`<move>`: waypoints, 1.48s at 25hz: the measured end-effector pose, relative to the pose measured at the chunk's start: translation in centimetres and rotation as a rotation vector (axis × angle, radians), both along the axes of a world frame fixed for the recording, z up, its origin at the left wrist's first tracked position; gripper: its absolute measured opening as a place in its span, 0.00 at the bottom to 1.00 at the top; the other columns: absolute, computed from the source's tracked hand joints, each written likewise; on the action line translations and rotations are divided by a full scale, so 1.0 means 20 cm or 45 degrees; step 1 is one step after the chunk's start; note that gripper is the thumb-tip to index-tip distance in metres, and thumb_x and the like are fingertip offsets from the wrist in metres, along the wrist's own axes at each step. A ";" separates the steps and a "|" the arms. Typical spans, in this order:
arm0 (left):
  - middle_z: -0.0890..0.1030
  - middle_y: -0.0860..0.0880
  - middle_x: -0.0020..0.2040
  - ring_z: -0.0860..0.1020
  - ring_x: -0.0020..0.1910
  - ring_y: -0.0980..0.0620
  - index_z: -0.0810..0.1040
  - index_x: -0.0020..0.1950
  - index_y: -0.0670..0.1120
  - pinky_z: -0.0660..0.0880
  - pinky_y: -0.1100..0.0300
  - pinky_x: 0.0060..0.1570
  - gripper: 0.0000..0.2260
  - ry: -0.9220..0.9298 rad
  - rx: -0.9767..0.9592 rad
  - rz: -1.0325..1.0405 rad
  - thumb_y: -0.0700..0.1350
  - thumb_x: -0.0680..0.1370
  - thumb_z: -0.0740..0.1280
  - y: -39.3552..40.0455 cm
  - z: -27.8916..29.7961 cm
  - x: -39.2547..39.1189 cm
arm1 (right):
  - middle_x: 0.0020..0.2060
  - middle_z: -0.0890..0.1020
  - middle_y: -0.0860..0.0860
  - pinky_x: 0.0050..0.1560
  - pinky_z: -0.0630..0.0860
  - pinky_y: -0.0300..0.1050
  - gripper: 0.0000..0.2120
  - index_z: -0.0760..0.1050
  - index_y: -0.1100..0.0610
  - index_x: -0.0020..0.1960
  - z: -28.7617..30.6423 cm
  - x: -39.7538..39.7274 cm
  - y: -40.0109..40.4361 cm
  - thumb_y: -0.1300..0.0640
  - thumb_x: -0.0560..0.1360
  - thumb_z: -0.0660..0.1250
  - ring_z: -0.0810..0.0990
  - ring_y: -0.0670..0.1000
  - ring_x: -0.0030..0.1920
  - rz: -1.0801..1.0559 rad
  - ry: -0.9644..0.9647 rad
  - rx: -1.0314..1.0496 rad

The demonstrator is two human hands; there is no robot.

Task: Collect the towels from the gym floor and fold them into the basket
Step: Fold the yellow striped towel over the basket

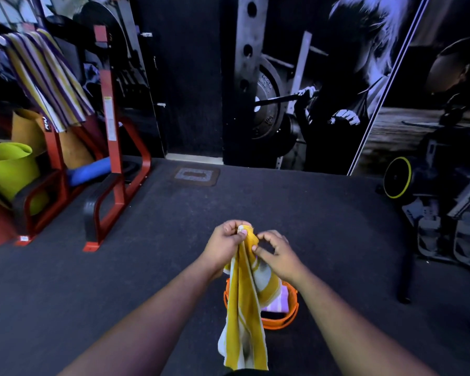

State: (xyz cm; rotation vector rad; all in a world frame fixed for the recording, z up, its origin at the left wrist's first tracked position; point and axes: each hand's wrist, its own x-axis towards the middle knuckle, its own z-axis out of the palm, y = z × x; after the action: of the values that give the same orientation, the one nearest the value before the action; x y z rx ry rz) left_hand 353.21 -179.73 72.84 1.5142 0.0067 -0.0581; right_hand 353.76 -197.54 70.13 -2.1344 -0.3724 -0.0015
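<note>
At far left, a striped towel (48,77) hangs over a red rack (114,147). Centre: left hand (223,246) pinches the top of a yellow-and-white towel (244,316), which hangs down over an orange basket (281,320) on the dark floor (120,280). Right hand (278,256), fingers curled, touches the towel's upper edge; its grip cannot be told. A folded lilac towel (277,301) lies inside the basket.

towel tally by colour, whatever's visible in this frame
Yellow-and-white towel, gripped by the left hand and pinched by the right hand: 1
Purple-striped towel in the orange basket: 1
Yellow-purple striped towel draped on the red rack: 1
Total: 3
</note>
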 end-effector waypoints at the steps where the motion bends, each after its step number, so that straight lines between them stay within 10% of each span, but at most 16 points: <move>1: 0.83 0.50 0.43 0.79 0.43 0.52 0.82 0.53 0.45 0.75 0.53 0.50 0.09 -0.017 -0.030 -0.009 0.34 0.82 0.64 0.00 0.03 0.01 | 0.52 0.76 0.45 0.61 0.68 0.44 0.18 0.80 0.53 0.53 0.01 0.01 0.00 0.40 0.73 0.70 0.72 0.49 0.60 0.007 -0.005 -0.047; 5: 0.82 0.50 0.44 0.77 0.42 0.53 0.80 0.52 0.47 0.74 0.57 0.46 0.10 -0.156 -0.116 0.104 0.35 0.83 0.62 0.06 0.15 0.07 | 0.52 0.70 0.43 0.57 0.64 0.48 0.30 0.77 0.47 0.45 0.08 0.03 -0.11 0.22 0.66 0.58 0.65 0.48 0.62 0.081 -0.059 -0.781; 8: 0.82 0.49 0.46 0.78 0.45 0.52 0.80 0.50 0.50 0.75 0.52 0.51 0.08 -0.242 0.017 0.441 0.39 0.83 0.63 0.24 0.20 0.19 | 0.56 0.72 0.46 0.62 0.65 0.54 0.30 0.79 0.44 0.58 0.12 0.06 -0.28 0.23 0.71 0.59 0.66 0.52 0.65 -0.112 0.001 -1.122; 13: 0.82 0.50 0.51 0.78 0.50 0.50 0.80 0.58 0.47 0.72 0.57 0.50 0.07 -0.201 0.713 0.699 0.44 0.84 0.63 0.40 0.19 0.26 | 0.55 0.74 0.51 0.55 0.74 0.56 0.19 0.76 0.45 0.60 0.27 0.12 -0.38 0.34 0.77 0.62 0.73 0.57 0.62 -0.453 -0.200 -1.029; 18: 0.81 0.48 0.51 0.79 0.52 0.47 0.78 0.57 0.45 0.76 0.52 0.55 0.08 -0.101 0.130 0.864 0.45 0.84 0.59 0.31 0.31 0.39 | 0.45 0.73 0.45 0.40 0.75 0.51 0.11 0.74 0.50 0.45 0.52 0.17 -0.38 0.48 0.71 0.75 0.77 0.54 0.47 -0.492 -0.485 -0.373; 22: 0.75 0.50 0.47 0.73 0.47 0.50 0.74 0.56 0.40 0.66 0.58 0.46 0.11 -0.418 0.622 0.595 0.46 0.86 0.57 0.33 0.41 0.41 | 0.45 0.73 0.46 0.42 0.72 0.48 0.15 0.74 0.46 0.44 0.72 0.19 -0.44 0.37 0.70 0.74 0.77 0.54 0.50 -0.441 -0.162 -1.003; 31: 0.74 0.55 0.41 0.76 0.45 0.47 0.70 0.53 0.46 0.73 0.52 0.51 0.11 -0.308 0.406 0.674 0.54 0.84 0.59 0.28 0.44 0.40 | 0.35 0.74 0.52 0.37 0.69 0.51 0.10 0.71 0.47 0.41 0.54 0.23 -0.41 0.56 0.76 0.71 0.72 0.52 0.37 -0.475 0.009 0.654; 35: 0.78 0.51 0.64 0.77 0.62 0.50 0.66 0.72 0.57 0.75 0.49 0.62 0.41 -0.481 1.474 -0.307 0.76 0.65 0.66 0.22 0.52 0.28 | 0.38 0.77 0.50 0.37 0.70 0.44 0.11 0.71 0.50 0.48 0.62 0.23 -0.35 0.65 0.79 0.67 0.74 0.45 0.36 -0.518 -0.194 0.985; 37: 0.81 0.52 0.60 0.80 0.60 0.48 0.75 0.62 0.57 0.78 0.51 0.54 0.26 -0.584 1.873 -0.427 0.67 0.68 0.72 0.19 0.56 0.27 | 0.41 0.79 0.51 0.41 0.75 0.41 0.11 0.70 0.53 0.55 0.64 0.20 -0.33 0.67 0.79 0.67 0.78 0.45 0.38 -0.514 -0.233 1.191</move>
State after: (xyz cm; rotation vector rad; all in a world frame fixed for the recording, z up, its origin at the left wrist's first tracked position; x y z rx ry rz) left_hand 358.67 -175.84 83.99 2.9484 -0.7099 0.0473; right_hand 357.80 -204.05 82.93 -1.2437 -0.0102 -0.5070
